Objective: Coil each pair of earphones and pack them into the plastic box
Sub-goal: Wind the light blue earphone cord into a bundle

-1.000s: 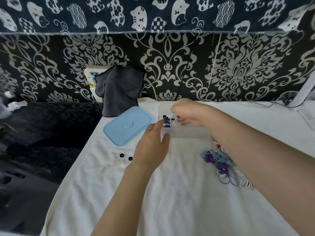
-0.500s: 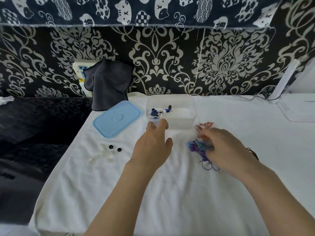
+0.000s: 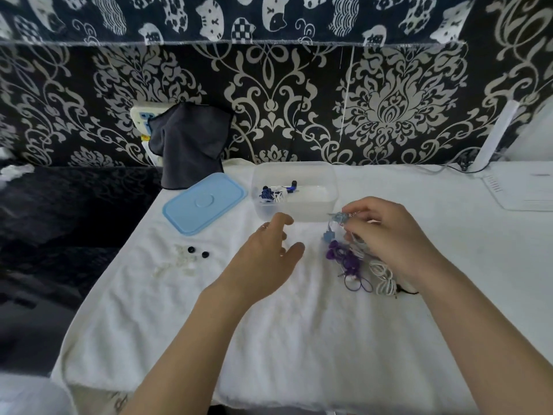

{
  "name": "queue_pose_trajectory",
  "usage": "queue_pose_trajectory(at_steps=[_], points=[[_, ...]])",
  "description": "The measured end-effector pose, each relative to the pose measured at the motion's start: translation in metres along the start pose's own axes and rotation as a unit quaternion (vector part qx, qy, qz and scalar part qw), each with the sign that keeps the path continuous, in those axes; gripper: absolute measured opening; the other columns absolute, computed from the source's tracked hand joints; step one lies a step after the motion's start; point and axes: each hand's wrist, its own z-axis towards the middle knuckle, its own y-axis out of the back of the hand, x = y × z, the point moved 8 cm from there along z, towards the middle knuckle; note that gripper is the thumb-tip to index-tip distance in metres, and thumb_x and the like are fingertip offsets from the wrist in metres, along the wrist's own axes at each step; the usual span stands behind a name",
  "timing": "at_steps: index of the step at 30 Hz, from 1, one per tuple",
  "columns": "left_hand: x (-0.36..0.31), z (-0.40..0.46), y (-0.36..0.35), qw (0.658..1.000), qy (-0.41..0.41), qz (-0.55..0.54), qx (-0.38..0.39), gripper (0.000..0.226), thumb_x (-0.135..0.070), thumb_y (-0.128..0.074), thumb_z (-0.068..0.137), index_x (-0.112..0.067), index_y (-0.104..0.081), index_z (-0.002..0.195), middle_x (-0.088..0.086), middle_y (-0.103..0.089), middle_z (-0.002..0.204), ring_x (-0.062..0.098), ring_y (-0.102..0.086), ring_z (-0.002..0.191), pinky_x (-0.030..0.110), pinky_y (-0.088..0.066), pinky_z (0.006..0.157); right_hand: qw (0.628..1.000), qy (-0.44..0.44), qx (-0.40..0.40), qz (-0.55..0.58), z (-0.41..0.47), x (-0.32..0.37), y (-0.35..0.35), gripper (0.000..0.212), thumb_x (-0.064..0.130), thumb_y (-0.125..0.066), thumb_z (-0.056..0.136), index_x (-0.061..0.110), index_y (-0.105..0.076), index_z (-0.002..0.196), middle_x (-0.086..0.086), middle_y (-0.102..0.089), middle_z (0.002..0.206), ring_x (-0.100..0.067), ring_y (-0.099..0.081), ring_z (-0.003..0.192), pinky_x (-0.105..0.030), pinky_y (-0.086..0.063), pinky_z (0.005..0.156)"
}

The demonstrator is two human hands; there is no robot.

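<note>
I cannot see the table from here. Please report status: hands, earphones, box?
Right hand pinches light blue earphones from the tangled pile. Left hand open, holds nothing. Plastic box open, one blue-white pair inside. Nothing blocks the box.

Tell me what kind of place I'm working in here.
Probably a home workspace: a table under a white towel, patterned fabric backdrop, wall socket behind a dark cloth.

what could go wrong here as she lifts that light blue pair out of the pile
The light blue earphones pinched by the right hand trail into the pile where the purple earphones and white earphones lie tangled; lifting may drag those along or tighten a knot. The left hand is open and holds nothing down. The small black ear tips lie loose and could get swept off the white towel.
</note>
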Motion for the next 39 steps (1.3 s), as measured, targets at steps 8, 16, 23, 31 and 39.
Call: queue_pose_trajectory(at_steps=[8,16,23,31,39], points=[[-0.015,0.002,0.010,0.977,-0.040,-0.208,0.020,0.022,-0.018,-0.057,0.102,-0.030,-0.060,0.120,-0.010,-0.069,0.118,0.009,-0.071,0.102,0.035,-0.057,0.090,0.917,-0.095,0.172,0.347,-0.013,0.027,-0.048,0.029,-0.006,-0.046,0.093,0.002,-0.074,0.101,-0.018,-0.075,0.093,-0.022,-0.070,0.078,-0.032,-0.059,0.073],[0.014,-0.001,0.030,0.976,0.015,-0.216,0.012,0.018,-0.021,-0.054,0.104,-0.013,-0.070,0.103,-0.008,-0.070,0.074,0.009,-0.059,0.062,0.023,-0.053,0.064,0.917,-0.119,0.197,0.325,-0.012,0.031,-0.072,0.022,-0.001,-0.059,0.089,0.009,-0.078,0.095,-0.010,-0.070,0.088,-0.022,-0.067,0.078,-0.039,-0.058,0.088],[0.037,-0.011,0.027,0.997,0.026,-0.072,0.002,0.019,-0.027,-0.056,0.099,-0.016,-0.064,0.086,0.000,-0.071,0.082,0.009,-0.056,0.063,0.018,-0.043,0.053,0.954,-0.112,0.222,0.169,-0.013,0.025,-0.098,0.021,0.013,-0.078,0.083,0.005,-0.067,0.099,-0.012,-0.071,0.087,-0.021,-0.071,0.073,-0.040,-0.061,0.085],[0.068,-0.028,0.012,0.994,0.053,-0.036,0.088,0.028,-0.033,-0.056,0.095,-0.006,-0.062,0.091,0.015,-0.069,0.089,0.021,-0.056,0.069,0.032,-0.047,0.064,0.961,-0.067,0.265,-0.046,-0.021,0.014,-0.136,0.022,0.054,-0.067,0.087,0.036,-0.068,0.100,0.003,-0.067,0.080,-0.016,-0.069,0.069,-0.033,-0.061,0.077],[0.090,-0.038,0.019,0.990,0.070,-0.006,0.123,0.024,-0.040,-0.058,0.096,-0.021,-0.061,0.082,-0.003,-0.068,0.083,0.007,-0.054,0.062,0.018,-0.044,0.056,0.951,0.029,0.244,-0.188,-0.011,0.012,-0.149,0.015,0.034,-0.066,0.090,0.026,-0.063,0.078,0.006,-0.066,0.077,-0.010,-0.057,0.054,-0.022,-0.044,0.052]])
